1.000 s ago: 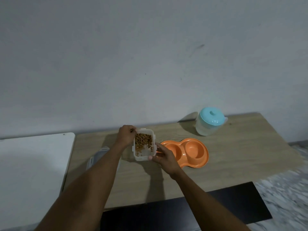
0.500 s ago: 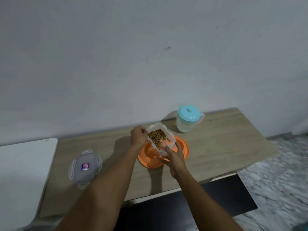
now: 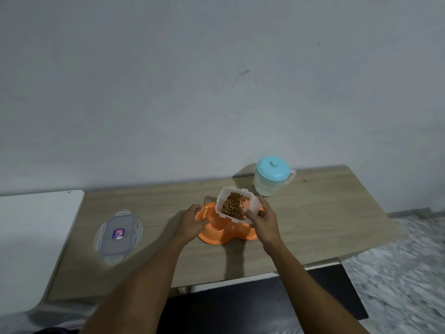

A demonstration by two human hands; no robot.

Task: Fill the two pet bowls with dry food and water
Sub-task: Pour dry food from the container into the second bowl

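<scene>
An orange double pet bowl (image 3: 216,233) sits on the wooden table (image 3: 313,225). Above its right half, my right hand (image 3: 263,220) grips a clear plastic container of brown dry food (image 3: 234,204), tilted toward me over the bowl. My left hand (image 3: 190,221) rests on the bowl's left rim, fingers curled against it. A clear water jug with a light blue lid (image 3: 273,175) stands behind the bowl to the right, near the wall. The bowl's insides are mostly hidden by the container and my hands.
The container's clear lid (image 3: 118,236) lies flat on the table's left part. A white table (image 3: 31,237) adjoins on the left. A grey wall rises behind. Marble-pattern floor (image 3: 397,273) and a dark mat (image 3: 265,304) lie to the right and below.
The container moved from left of the bowl to above its right half and tilted. My left hand let go of it and dropped onto the bowl's left rim.
</scene>
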